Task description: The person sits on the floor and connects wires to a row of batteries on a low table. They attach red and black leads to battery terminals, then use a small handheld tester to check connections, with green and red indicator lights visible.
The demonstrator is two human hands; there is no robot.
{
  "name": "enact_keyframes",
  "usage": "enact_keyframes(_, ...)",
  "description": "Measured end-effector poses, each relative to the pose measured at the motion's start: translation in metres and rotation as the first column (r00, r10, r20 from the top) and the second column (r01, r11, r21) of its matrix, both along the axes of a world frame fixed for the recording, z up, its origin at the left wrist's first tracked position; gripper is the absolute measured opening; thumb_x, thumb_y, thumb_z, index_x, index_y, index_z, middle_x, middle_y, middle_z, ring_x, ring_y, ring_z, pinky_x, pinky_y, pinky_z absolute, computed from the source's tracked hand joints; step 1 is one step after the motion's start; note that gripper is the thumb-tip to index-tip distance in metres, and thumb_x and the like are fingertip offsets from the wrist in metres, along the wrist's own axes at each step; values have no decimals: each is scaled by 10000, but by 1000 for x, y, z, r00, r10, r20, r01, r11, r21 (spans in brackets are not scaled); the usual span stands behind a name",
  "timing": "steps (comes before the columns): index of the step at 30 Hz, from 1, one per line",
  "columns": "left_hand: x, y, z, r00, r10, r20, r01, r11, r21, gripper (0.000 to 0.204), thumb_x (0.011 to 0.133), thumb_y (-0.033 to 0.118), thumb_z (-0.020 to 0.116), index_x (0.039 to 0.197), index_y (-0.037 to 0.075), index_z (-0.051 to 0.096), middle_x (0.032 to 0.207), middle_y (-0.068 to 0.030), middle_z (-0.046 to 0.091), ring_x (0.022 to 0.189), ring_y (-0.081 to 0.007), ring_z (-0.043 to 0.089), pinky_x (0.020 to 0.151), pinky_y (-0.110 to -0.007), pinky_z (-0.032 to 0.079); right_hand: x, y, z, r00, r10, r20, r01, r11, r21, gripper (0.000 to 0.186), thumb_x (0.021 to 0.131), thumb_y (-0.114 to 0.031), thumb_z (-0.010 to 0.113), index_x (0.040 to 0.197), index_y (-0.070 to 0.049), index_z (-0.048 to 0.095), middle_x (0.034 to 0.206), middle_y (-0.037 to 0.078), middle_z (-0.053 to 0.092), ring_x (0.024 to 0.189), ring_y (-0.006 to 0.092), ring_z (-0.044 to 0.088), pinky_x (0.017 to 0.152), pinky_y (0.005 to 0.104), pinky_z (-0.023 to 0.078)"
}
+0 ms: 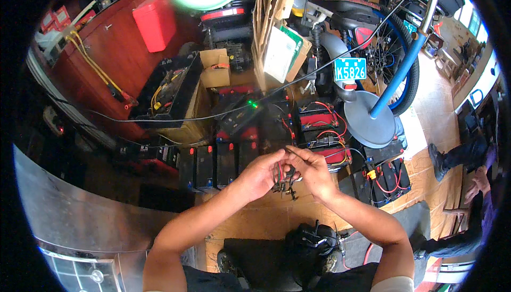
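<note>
Both my hands meet in front of me, above the floor and close to a row of black batteries [206, 169] with red terminal caps. My left hand [259, 176] is closed around a small bundle of thin dark wires [289, 190], whose loose ends and small connectors dangle below the fingers. My right hand [316, 175] touches the left at the fingertips. Its thumb and forefinger are pinched together on a strand of the same wires. Fingers hide most of the bundle, so the exact point of the grip is not visible.
More batteries with red and black leads [322, 122] stand to the right, beside a grey round base [367, 119] with a blue pole. A black cable [298, 79] crosses overhead. Flattened cardboard [266, 20] and a scooter stand behind. A seated person's hand [479, 181] shows at right.
</note>
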State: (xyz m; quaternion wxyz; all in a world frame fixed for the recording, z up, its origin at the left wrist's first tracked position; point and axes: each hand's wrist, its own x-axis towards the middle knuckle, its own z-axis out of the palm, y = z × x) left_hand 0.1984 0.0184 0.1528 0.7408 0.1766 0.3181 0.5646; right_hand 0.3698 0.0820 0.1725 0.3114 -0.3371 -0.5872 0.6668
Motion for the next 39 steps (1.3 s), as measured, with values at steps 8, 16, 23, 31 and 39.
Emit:
enact_keyframes(8, -11, 5, 15, 995, -94, 16, 94, 995, -43, 403, 1016, 237, 582, 1320, -26, 603, 1244, -130, 692, 1152, -248, 663, 1004, -365, 523, 8, 15, 2, 995, -71, 64, 74, 996, -52, 315, 1049, -142, 583, 1318, 12, 641, 985, 36, 729, 817, 80, 608, 741, 249, 493)
enact_keyframes(16, -7, 7, -2, 988, -98, 123, 96, 995, 21, 312, 1021, 241, 569, 1222, 11, 632, 1150, -97, 699, 1080, -239, 664, 987, -374, 524, 8, 4, -5, 988, 42, -152, -24, 993, 113, 292, 1015, -50, 613, 1293, 37, 597, 985, 72, 709, 878, 130, 674, 782, 279, 572)
enact_keyframes(23, 6, 8, -23, 984, -91, 152, 87, 996, 37, 302, 1055, 338, 560, 1220, 100, 645, 1125, -18, 696, 967, -143, 653, 834, -325, 530, 5, -11, 7, 1000, 26, 8, -27, 918, 395, 420, 949, 43, 636, 1353, 10, 526, 1012, 86, 727, 879, 114, 679, 769, 285, 561)
enact_keyframes(31, 11, 4, 10, 899, 245, -363, -216, 969, 118, 309, 1046, 329, 564, 1117, 65, 710, 1014, -27, 720, 989, -146, 654, 876, -330, 489, 7, -24, 20, 997, 9, 72, -46, 850, 525, 669, 854, -4, 757, 1446, -27, 445, 1132, 100, 650, 1056, 172, 647, 862, 325, 569)
enact_keyframes(39, -13, -9, 65, 878, 179, -445, -123, 981, 152, 310, 1088, 360, 505, 962, 82, 560, 637, 2, 467, 586, -135, 524, 591, -293, 415, 6, -22, 25, 952, -174, 252, -154, 442, 884, 1234, 609, -508, 939, 1554, -20, 312, 1611, 297, 236, 1505, 519, 188, 1210, 594, 224)
